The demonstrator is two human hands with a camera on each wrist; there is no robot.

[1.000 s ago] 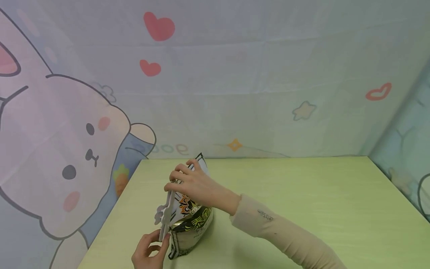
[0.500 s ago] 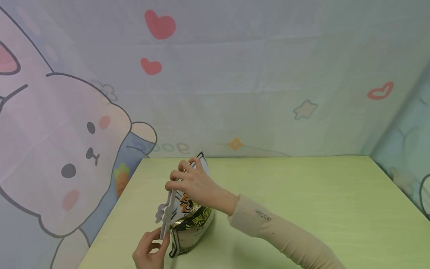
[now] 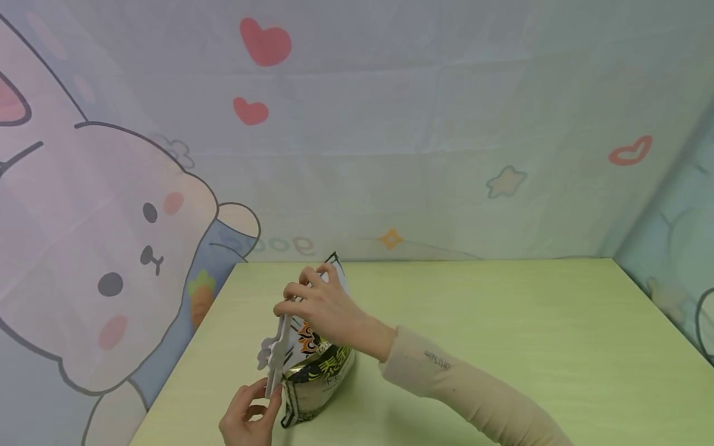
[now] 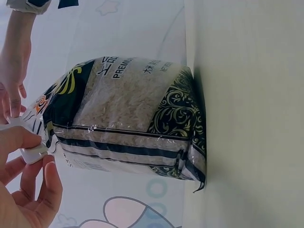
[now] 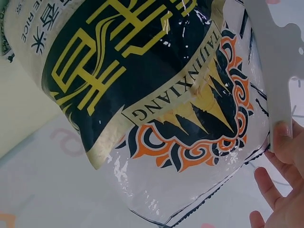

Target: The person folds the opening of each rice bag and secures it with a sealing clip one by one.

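Note:
A bag of rice (image 3: 320, 393) stands upright on the table, its black and gold label partly behind my right arm. Along its folded top lies a long white bag clip (image 3: 276, 359) with a wavy edge. My left hand (image 3: 248, 414) pinches the near end of this clip between thumb and fingers. At the far end my right hand (image 3: 329, 310) holds the clip, the other fingers spread along the bag's top edge. In the right wrist view the thumb presses on the tip of the clip (image 5: 280, 80). Rice grains show through the clear side of the bag (image 4: 128, 104) in the left wrist view.
The light green table (image 3: 502, 347) stretches away to the right of the bag. A printed cloth (image 3: 390, 136) with a rabbit and hearts hangs behind it, and another cloth (image 3: 680, 248) borders the right side.
Both hands stay at the clip's two ends with almost no movement. The right hand shifts very slightly, and the whole head view drifts a little.

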